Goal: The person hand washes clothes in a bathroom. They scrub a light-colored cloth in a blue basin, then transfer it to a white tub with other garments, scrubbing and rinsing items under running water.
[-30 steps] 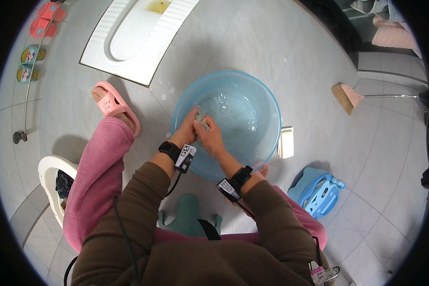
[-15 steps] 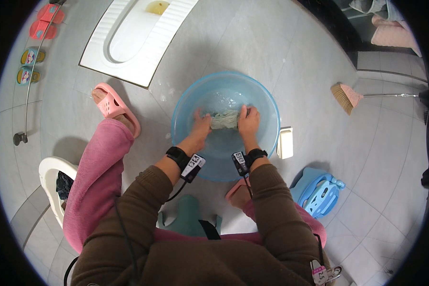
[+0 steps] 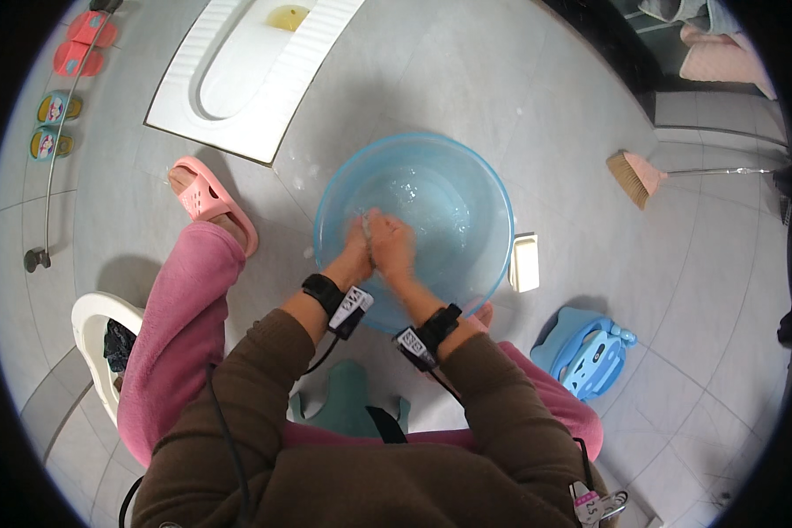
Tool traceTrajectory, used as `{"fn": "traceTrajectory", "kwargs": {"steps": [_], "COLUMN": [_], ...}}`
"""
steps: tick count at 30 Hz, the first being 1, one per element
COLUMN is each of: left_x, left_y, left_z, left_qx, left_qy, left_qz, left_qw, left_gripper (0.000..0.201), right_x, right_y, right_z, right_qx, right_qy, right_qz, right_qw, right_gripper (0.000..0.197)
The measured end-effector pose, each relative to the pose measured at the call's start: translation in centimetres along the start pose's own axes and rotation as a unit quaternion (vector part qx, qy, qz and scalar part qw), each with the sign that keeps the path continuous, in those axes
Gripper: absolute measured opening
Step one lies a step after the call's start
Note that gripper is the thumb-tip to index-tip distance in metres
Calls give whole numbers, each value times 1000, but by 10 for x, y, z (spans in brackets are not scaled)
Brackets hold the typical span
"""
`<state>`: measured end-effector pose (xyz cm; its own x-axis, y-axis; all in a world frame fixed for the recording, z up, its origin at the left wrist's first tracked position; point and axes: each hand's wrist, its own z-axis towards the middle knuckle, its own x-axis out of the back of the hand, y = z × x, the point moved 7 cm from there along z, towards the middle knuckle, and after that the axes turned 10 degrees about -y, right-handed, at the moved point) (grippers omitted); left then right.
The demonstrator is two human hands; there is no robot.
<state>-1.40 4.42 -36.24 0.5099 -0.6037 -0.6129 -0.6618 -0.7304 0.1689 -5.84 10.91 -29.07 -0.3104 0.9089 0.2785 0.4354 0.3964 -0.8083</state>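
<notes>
A round blue plastic basin [image 3: 466, 282] with shallow water stands on the floor in front of me. Over its left half my two hands are pressed together. My left hand [image 3: 357, 242] is closed on a pale green cloth [image 3: 367, 231]; only a sliver of the cloth shows between the hands. My right hand [image 3: 392, 245], slightly smeared by motion, is closed against the left one with the cloth bunched between them. Each wrist wears a black strap with a small device.
A white soap box [image 3: 524, 264] lies right of the basin, near a blue child's toilet seat [image 3: 585, 352]. Beyond are a pink broom [image 3: 638, 179] and a squat toilet [image 3: 229, 119]. A white tub [image 3: 92, 308] holding dark cloth is at left.
My right hand has moved left to meet the left hand. The cloth, stretched between the two hands before, is now bunched and mostly hidden between them.
</notes>
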Motion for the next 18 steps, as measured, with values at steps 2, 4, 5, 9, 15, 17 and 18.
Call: {"fn": "traceTrajectory", "kwargs": {"steps": [2,4,5,9,15,17,18], "left_x": [-12,-20,-25,-15,22,27,31], "left_y": [-14,-20,-14,12,7,9,10], "left_z": [-2,-5,-4,-2,13,21,22], "left_qx": [19,55,22,-51,-19,-7,26], "left_qy": [27,48,50,81,30,-12,-24], "left_qz": [67,215,251,245,157,74,28], "left_qw": [997,974,966,965,987,997,999], "left_gripper": [38,42,44,54,58,54,52], "right_x": [28,61,77,118,20,-10,-17], "right_y": [-9,23,32,53,85,66,47], "right_z": [24,50,56,49,32,10,0], "right_qx": [65,-70,-75,57,-8,-28,17], "right_qy": [33,30,40,243,-51,-100,-99], "right_qz": [-247,-224,-269,-305,-1,130,108], "right_qw": [966,972,959,919,999,986,989], "right_gripper": [36,33,32,29,27,27,27]}}
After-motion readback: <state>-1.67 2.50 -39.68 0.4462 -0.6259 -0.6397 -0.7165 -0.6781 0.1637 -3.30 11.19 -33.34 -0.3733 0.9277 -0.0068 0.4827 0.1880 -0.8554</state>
